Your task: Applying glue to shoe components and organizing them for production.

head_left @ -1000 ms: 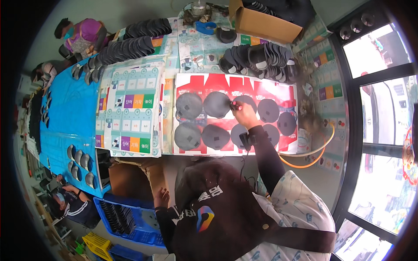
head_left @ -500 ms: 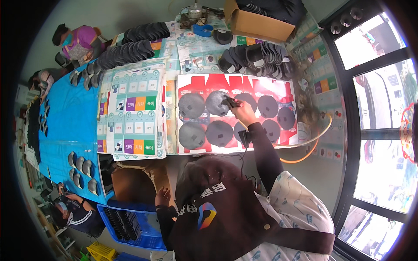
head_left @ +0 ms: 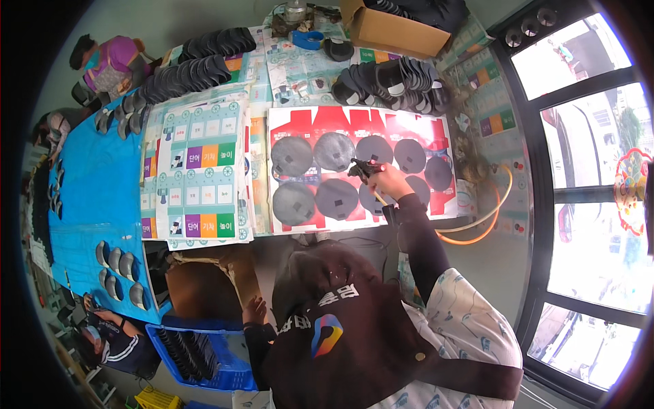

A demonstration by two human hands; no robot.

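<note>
My right hand (head_left: 390,183) is closed around a black spray gun (head_left: 361,168), its nozzle pointing left over several dark round pieces (head_left: 293,155). These pieces lie in two rows on a red cardboard sheet (head_left: 327,119) on the table. An orange hose (head_left: 487,225) loops on the table's right side behind that hand. My left hand (head_left: 255,312) hangs low beside my body, fingers loosely apart and holding nothing. It is next to a brown box (head_left: 204,286) and a blue crate (head_left: 204,351).
Heaps of dark curved pieces (head_left: 398,82) lie behind the red sheet, and more (head_left: 197,61) run along the back left. Printed colour sheets (head_left: 201,177) and a blue cover (head_left: 88,198) take up the left. An open cardboard box (head_left: 395,31) stands at the back. Other people (head_left: 109,65) sit at the left.
My right hand and the spray gun have stayed over the middle pieces with only small shifts. My left hand has kept low by the crate.
</note>
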